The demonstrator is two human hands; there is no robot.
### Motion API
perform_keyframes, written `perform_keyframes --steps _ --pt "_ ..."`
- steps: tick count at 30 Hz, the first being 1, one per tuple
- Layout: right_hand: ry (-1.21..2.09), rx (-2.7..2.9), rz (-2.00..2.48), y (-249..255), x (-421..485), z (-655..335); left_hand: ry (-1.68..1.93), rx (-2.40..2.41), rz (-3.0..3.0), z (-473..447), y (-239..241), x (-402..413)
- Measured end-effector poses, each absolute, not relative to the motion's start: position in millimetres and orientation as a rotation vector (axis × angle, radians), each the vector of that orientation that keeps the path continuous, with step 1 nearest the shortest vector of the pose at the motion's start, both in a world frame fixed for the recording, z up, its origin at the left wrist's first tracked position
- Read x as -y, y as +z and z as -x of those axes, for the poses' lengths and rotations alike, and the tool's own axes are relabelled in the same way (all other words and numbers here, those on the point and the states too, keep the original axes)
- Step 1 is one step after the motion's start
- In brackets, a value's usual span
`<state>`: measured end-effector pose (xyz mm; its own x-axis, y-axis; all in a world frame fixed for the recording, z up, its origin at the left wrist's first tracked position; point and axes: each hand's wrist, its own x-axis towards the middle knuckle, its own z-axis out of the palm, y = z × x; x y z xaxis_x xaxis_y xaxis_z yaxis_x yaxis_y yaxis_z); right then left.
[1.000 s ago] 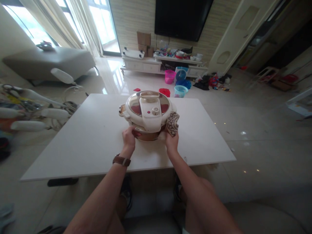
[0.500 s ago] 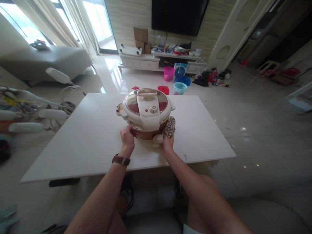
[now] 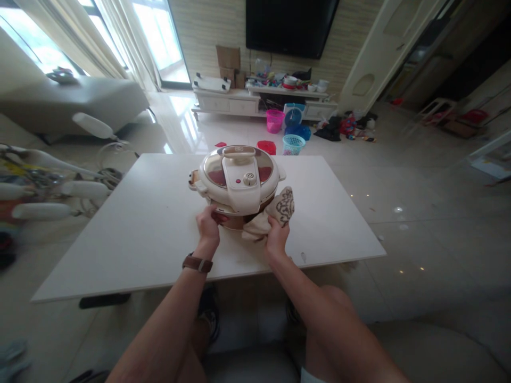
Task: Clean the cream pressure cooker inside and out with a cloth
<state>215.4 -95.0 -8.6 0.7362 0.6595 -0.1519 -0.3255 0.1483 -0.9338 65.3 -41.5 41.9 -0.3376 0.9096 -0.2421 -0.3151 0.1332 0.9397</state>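
A cream and brown electric pressure cooker stands on the white table, its lid on, with a knob and a red button on top. My left hand is closed on the cooker's lower front left edge; the fingertips are partly hidden beneath the rim. In my right hand is a beige cloth with a dark swirl pattern. The cloth lies close against the cooker's front right side, and I cannot tell how firmly it touches.
Beyond the table stand a pink basket, a light blue basket and a red container on the floor. A cluttered white TV cabinet is at the wall. White lamp arms reach towards the table's left edge.
My right hand has shifted slightly right, and the cloth now spreads wider and stands out more from the cooker's side. My left hand keeps its hold on the cooker.
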Motion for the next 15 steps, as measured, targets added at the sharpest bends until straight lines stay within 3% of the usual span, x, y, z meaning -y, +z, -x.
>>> perform_keyframes --steps 6,15 --pt "0.555 0.699 1.373 2 63 -264 1.432 -1.353 -0.663 -65 41 41" --pt "0.734 0.449 1.444 -36 81 -226 1.452 -1.333 -0.675 -66 42 43"
